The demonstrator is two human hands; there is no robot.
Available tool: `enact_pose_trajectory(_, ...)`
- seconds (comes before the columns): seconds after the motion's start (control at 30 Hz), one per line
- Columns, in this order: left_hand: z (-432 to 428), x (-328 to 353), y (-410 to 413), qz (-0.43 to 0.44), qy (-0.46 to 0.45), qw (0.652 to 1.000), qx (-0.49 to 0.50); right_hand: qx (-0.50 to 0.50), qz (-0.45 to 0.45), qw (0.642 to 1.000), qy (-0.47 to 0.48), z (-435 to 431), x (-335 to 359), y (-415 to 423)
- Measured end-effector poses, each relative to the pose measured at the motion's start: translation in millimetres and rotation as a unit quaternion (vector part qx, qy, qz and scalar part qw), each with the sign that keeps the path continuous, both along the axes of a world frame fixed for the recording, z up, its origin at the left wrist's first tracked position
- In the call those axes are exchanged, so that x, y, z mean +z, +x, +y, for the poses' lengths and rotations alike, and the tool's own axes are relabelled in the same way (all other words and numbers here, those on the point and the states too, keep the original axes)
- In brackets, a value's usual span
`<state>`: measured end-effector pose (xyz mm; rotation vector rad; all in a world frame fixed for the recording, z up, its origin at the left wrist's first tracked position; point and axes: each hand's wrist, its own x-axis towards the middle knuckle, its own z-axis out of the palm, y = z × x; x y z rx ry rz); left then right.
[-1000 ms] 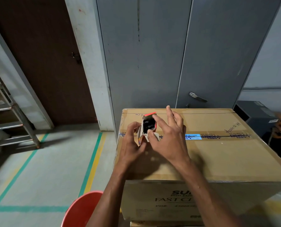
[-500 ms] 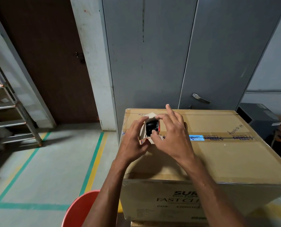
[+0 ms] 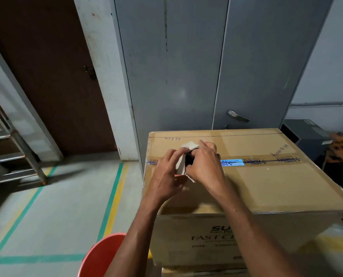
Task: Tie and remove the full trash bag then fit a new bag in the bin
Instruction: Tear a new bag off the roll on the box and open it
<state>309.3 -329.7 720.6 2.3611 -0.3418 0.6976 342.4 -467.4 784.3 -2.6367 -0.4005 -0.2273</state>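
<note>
Two hands tighten: left hand (image 3: 166, 173) and right hand (image 3: 205, 165) now curl round the small carton (image 3: 180, 166); I judge bag-pulling next.

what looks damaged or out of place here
The small carton, held by the left hand and right hand over the large cardboard box, looks roughly opened. Its flaps stick out at top and bottom, the lower one ragged, with something dark inside. Nothing else stands out.
</note>
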Motion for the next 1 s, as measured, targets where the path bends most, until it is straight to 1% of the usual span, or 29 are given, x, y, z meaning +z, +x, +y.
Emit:
enact_pose_trajectory(0.1, -3, -3, 2, -0.005, 0.020, 1.000, 0.004, -0.011, -0.016, 0.999, 0.030, -3, -4, -6)
enact_pose_trajectory(0.17, -6, -3, 3, -0.006, 0.045, 0.999, 0.013, -0.020, -0.047, 0.998, 0.039, -9, -3, -13)
enact_pose_trajectory(0.23, -10, -3, 6, -0.012, 0.060, 0.998, 0.028, -0.024, -0.084, 0.994, 0.070, -16, 0, -21)
enact_pose_trajectory(0.37, -20, -2, 14, -0.020, 0.067, 0.996, 0.059, -0.022, -0.145, 0.979, 0.144, -38, 10, -34)
enact_pose_trajectory(0.5, -32, 2, 23, -0.032, 0.116, 0.991, 0.066, -0.036, -0.190, 0.958, 0.213, -66, 14, -38)
enact_pose_trajectory(0.57, -41, 6, 25, -0.037, 0.138, 0.987, 0.069, -0.043, -0.186, 0.948, 0.254, -79, 11, -36)
enact_pose_trajectory(0.6, -47, 8, 26, -0.038, 0.147, 0.986, 0.073, -0.040, -0.163, 0.948, 0.272, -84, 10, -35)
enact_pose_trajectory(0.63, -53, 9, 27, -0.039, 0.158, 0.983, 0.079, -0.030, -0.128, 0.951, 0.279, -90, 8, -34)
enact_pose_trajectory(0.7, -62, 8, 29, -0.040, 0.187, 0.977, 0.097, -0.008, -0.068, 0.966, 0.251, -98, 2, -32)
enact_pose_trajectory(0.77, -70, 5, 31, -0.034, 0.218, 0.968, 0.122, -0.004, -0.055, 0.974, 0.221, -105, -3, -26)
enact_pose_trajectory(0.83, -77, 1, 33, -0.023, 0.251, 0.957, 0.144, -0.018, -0.078, 0.972, 0.223, -114, -6, -22)
enact_pose_trajectory(0.9, -79, -4, 35, -0.006, 0.283, 0.946, 0.160, -0.039, -0.126, 0.964, 0.230, -123, -6, -22)
enact_pose_trajectory(1.0, -77, -12, 39, 0.053, 0.310, 0.936, 0.159, -0.052, -0.199, 0.945, 0.254, -136, -6, -23)
